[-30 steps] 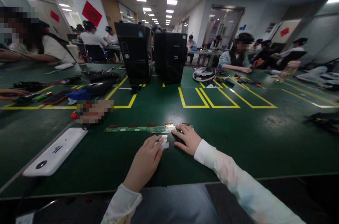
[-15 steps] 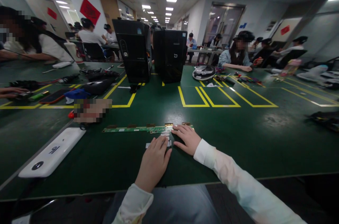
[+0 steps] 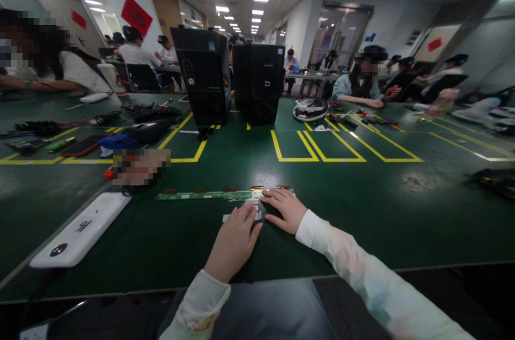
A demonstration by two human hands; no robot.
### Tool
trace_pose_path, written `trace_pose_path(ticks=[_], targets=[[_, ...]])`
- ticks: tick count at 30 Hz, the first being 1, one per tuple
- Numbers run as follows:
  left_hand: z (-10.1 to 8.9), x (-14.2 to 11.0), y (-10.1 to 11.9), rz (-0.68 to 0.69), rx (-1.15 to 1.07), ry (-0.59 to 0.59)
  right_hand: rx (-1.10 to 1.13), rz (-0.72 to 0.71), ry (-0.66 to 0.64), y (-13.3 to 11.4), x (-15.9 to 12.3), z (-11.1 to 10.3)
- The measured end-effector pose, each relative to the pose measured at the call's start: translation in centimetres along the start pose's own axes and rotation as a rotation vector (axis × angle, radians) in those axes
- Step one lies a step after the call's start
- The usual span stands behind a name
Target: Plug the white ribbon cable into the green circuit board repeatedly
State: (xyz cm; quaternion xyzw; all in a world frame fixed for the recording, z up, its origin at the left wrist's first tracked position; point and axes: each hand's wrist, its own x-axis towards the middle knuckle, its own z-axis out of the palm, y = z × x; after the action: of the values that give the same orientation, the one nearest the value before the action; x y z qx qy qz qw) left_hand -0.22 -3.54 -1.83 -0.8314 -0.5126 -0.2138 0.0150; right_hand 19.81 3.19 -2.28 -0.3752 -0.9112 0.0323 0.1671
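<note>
A long, narrow green circuit board (image 3: 193,197) with brown and gold tabs along its far edge lies across the green table. My right hand (image 3: 285,210) rests over the board's right part, fingers stretched out and thumb apart, holding nothing. Nearer to me, my left hand (image 3: 235,241) lies over a whitish flat strip (image 3: 228,217), fingertips on it and thumb held away. The strip shows on both sides of the fingers, and a narrow pale piece runs from it toward the board's near edge. Whether it joins the board is hidden by my fingertips.
Two black computer towers (image 3: 201,82) stand at the table's far side. A white oblong device (image 3: 80,233) lies at left, near a blue item (image 3: 118,141) and cables. A coiled cable bundle (image 3: 310,110) sits beyond the yellow tape marks (image 3: 298,160). Other people sit around.
My left hand has moved right and slid over the strip, whose left end now shows beyond the fingers. The right hand has stayed on the board.
</note>
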Motion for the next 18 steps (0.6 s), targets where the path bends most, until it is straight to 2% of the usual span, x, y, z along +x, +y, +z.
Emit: trace_pose_path(ticks=[8, 11, 18], targets=[[-0.2, 0.1, -0.5, 0.035, -0.030, -0.031, 0.015, 0.002, -0.009, 0.0, 0.0, -0.2], [-0.2, 0.2, -0.1, 0.008, 0.002, -0.040, 0.020, 0.000, -0.005, 0.0, 0.0, -0.3], [0.4, 0.2, 1.2, -0.060, 0.032, 0.023, 0.031, 0.006, -0.017, 0.0, 0.0, -0.3]])
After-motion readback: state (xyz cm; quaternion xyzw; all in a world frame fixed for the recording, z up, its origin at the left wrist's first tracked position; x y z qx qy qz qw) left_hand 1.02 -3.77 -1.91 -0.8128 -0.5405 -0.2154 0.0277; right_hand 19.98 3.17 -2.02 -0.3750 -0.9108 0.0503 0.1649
